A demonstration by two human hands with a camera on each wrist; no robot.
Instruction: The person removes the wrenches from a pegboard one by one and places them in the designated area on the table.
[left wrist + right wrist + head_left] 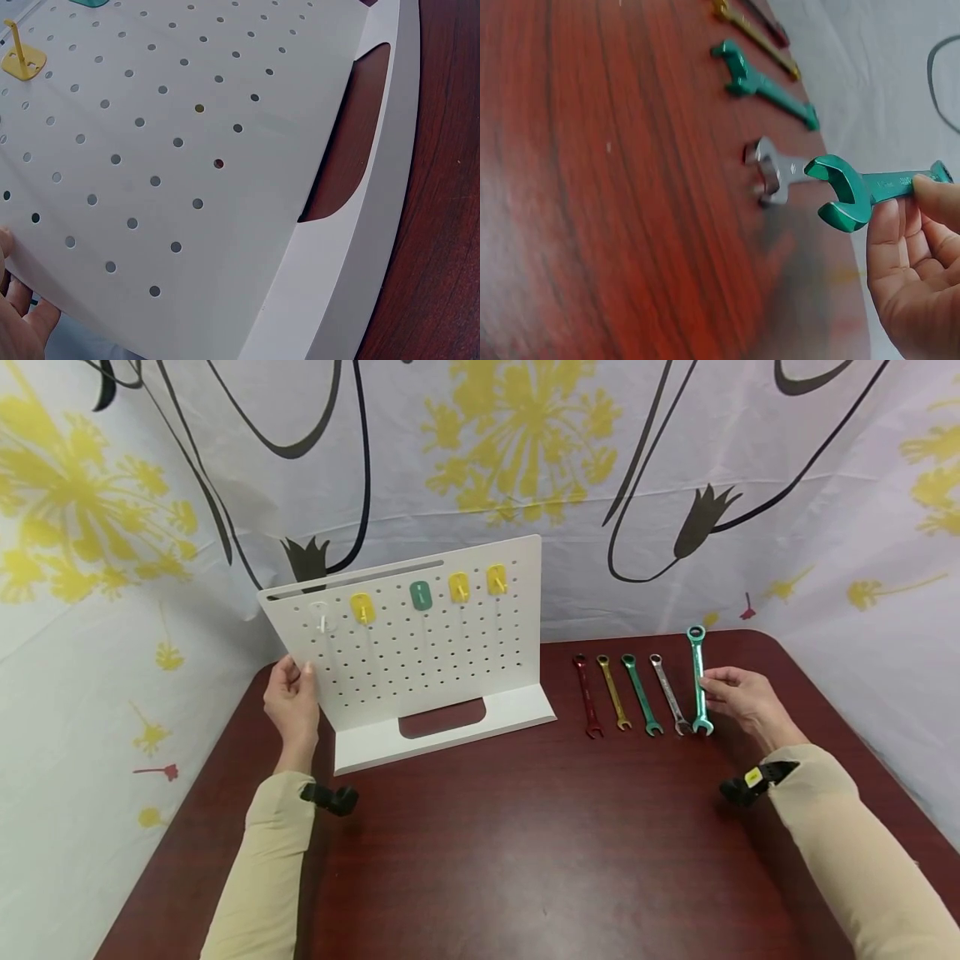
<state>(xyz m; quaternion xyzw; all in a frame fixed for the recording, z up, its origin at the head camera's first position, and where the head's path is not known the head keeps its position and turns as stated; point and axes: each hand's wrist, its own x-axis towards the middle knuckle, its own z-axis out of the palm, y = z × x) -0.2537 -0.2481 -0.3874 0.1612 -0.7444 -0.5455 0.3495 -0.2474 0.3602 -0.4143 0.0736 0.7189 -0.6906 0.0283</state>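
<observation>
A white pegboard (420,652) stands on the table, with several plastic hooks along its upper part. My left hand (294,697) grips the board's left edge; in the left wrist view only some fingertips (43,319) show at that edge. Between thumb and fingers my right hand (742,697) pinches a green combination wrench (698,681) by its shank. The right wrist view shows that wrench's open end (844,195) raised above the table. To its left lie a silver wrench (669,693), another green wrench (641,693), a gold wrench (614,692) and a red wrench (587,695).
Yellow hooks (497,580), a green hook (422,596) and a white hook (321,617) sit on the board. The dark red table (540,843) extends in front of it. A patterned cloth (525,485) hangs close behind the table and along its sides.
</observation>
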